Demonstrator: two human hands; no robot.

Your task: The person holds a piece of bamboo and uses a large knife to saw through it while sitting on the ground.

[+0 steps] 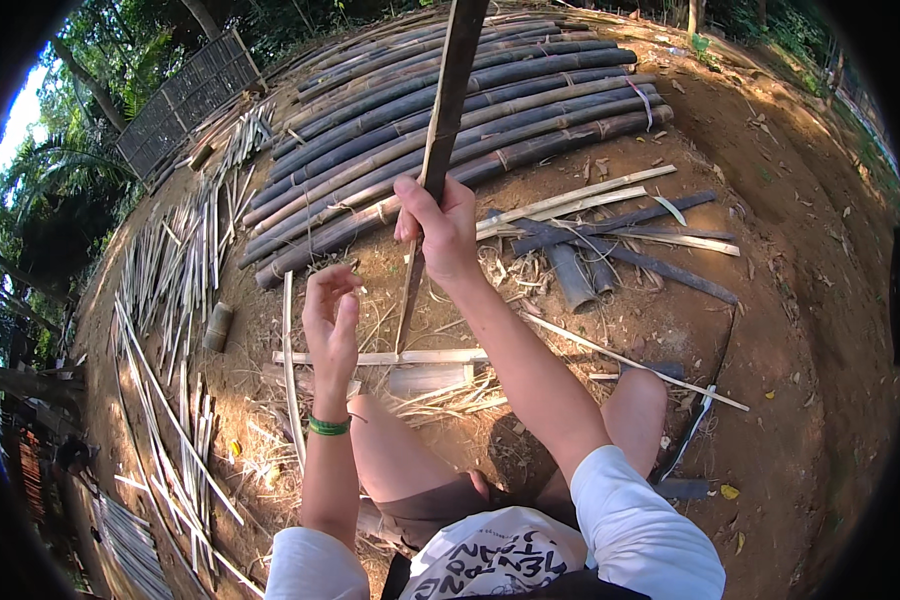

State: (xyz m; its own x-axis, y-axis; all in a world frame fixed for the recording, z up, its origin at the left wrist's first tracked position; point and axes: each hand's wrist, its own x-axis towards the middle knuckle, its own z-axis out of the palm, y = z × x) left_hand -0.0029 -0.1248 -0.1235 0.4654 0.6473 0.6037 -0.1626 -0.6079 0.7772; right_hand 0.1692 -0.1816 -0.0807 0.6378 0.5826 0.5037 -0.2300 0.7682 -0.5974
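My right hand [438, 225] is wrapped round a long dark bamboo strip [454, 85], held upright before me with its thumb uppermost. The strip runs out past the top of the picture, and its narrow pale-edged lower end comes down near a pale split slat [390, 357] in front of my knees. To the left of the strip, my left hand [332, 320] is raised and apart from it. Its fingers are loosely bent and spread, with nothing seen in them. A short bamboo piece [428, 379] lies just beyond my legs, among shavings.
Whole bamboo poles [410, 140] lie side by side ahead. Split strips [175, 260] are strewn on the left, near a short bamboo section [218, 327]. Dark bamboo pieces [570, 275] cross pale slats at the right. A long-bladed tool [692, 432] lies beside my right knee.
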